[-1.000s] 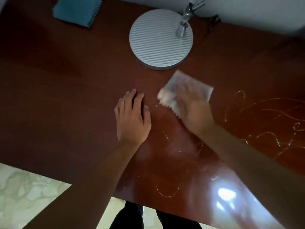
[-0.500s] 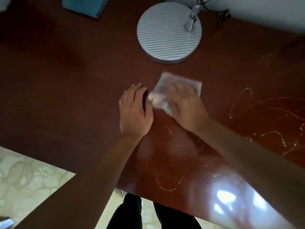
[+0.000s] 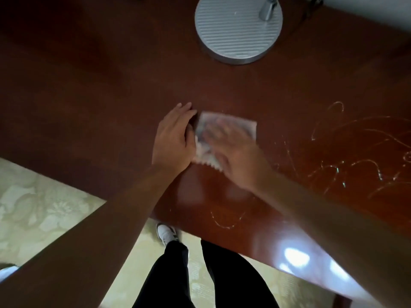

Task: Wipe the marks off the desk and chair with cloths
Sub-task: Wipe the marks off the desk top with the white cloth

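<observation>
Silver lamp base (image 3: 238, 30) beyond cloth (image 3: 224, 127), scribbles (image 3: 355, 152) rightward

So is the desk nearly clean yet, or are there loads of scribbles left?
Not nearly. The desk left of the hands looks free of marks. The right hand presses a cloth flat mid-desk while the left hand rests beside it. Left: the big white scribbles on the right and a squiggle near the front edge. No chair is in view.

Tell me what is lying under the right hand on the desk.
A pale cloth lies flat on the desk, pressed under the right hand. Its far corners and zigzag near edge show. Whether marks remain beneath the cloth is hidden.
</observation>
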`<control>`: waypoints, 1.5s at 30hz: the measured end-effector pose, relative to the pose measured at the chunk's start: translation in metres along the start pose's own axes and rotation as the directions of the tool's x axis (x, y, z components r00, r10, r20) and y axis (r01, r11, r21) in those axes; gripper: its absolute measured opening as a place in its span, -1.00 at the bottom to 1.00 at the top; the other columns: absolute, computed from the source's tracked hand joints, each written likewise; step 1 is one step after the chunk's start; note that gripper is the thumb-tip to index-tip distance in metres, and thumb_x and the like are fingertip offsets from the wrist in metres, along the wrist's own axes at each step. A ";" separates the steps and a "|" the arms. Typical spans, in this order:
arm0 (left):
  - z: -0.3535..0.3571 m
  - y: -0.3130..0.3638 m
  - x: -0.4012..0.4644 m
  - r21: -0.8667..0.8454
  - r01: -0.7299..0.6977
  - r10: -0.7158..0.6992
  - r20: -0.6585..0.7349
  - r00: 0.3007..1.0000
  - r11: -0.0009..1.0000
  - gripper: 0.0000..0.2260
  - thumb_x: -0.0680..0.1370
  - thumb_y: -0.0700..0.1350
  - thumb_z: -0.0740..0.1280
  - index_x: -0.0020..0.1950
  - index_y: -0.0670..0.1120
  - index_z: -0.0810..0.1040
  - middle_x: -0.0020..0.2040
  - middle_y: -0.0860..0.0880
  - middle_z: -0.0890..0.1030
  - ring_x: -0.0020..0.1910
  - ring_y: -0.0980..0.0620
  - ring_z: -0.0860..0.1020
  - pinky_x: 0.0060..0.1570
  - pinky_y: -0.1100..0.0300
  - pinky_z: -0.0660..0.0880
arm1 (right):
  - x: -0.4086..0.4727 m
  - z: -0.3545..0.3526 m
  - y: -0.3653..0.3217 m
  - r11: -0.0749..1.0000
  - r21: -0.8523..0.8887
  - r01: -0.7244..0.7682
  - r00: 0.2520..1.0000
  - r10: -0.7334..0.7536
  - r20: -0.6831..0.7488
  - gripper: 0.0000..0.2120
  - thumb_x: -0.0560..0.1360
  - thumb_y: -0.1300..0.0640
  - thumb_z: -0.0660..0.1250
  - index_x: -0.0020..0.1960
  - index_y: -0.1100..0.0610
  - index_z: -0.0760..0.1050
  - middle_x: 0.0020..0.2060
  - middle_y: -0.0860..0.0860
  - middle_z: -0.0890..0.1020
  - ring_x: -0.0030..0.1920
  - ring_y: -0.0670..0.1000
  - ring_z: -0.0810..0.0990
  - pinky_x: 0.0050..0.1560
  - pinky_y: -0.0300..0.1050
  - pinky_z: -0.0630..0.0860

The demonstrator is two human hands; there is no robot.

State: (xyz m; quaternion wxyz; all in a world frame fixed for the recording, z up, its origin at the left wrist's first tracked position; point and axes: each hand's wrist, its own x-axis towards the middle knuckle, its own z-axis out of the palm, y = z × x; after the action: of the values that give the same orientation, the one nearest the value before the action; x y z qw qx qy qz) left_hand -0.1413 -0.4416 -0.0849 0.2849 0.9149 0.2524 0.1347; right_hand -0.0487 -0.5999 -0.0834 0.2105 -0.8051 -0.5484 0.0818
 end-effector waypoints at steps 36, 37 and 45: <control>-0.025 -0.029 -0.080 0.022 -0.031 0.030 0.040 0.999 0.999 -0.67 0.56 -0.27 0.25 0.32 -0.20 0.55 0.38 -0.11 0.52 0.45 -0.08 0.38 0.45 0.09 0.24 | -0.033 0.009 -0.040 0.994 0.003 -0.111 0.994 0.111 -0.003 -0.65 0.58 0.20 0.21 0.35 0.15 0.50 0.30 0.14 0.55 0.38 0.15 0.45 0.39 0.14 0.37; -0.027 -0.029 -0.081 0.013 -0.041 0.041 0.041 0.998 0.999 -0.68 0.56 -0.28 0.26 0.31 -0.21 0.55 0.37 -0.11 0.53 0.44 -0.08 0.39 0.45 0.07 0.26 | -0.018 0.004 -0.028 0.988 -0.021 -0.153 0.988 0.153 0.001 -0.65 0.59 0.19 0.21 0.36 0.13 0.49 0.31 0.15 0.54 0.37 0.16 0.45 0.38 0.09 0.38; -0.047 -0.053 -0.108 -0.017 -0.102 0.103 0.097 0.990 0.995 -0.67 0.58 -0.29 0.22 0.33 -0.19 0.55 0.37 -0.07 0.53 0.45 -0.03 0.38 0.46 0.12 0.23 | 0.026 0.009 -0.023 0.923 -0.033 -0.384 0.920 0.379 -0.104 -0.61 0.62 0.14 0.12 0.43 0.09 0.41 0.34 0.18 0.51 0.34 0.17 0.47 0.34 0.03 0.40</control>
State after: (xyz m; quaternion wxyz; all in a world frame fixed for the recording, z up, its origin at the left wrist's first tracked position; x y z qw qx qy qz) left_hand -0.2709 -0.4408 -0.0899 0.2949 0.9305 0.1898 0.1056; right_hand -0.0616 -0.5665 -0.0785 0.1950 -0.9047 -0.3726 0.0682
